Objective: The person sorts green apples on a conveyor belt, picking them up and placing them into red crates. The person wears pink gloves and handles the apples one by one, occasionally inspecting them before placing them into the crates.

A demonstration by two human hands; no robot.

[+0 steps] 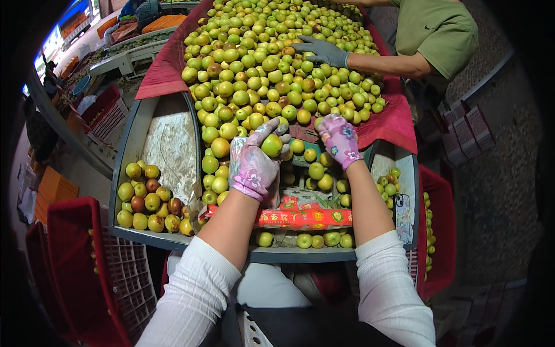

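My left hand point(259, 160), in a pink flowered glove, holds a green jujube point(271, 145) between thumb and fingers. My right hand point(339, 139), in a matching glove, is bent at the near edge of the fruit heap, beside a small yellow-green jujube point(319, 123); whether its curled fingers grip anything is hidden. The big heap of green jujubes point(260, 65) lies on red cloth beyond both hands. Between my forearms, more fruit lies around an opening above a red printed packaging strip point(303, 218).
A left side tray point(169, 139) holds browned and yellow fruit. A phone point(402, 217) lies in the right side tray. Red-lined crates point(78, 260) stand at both sides. A co-worker's gray-gloved hand point(323, 51) rests on the heap from the right.
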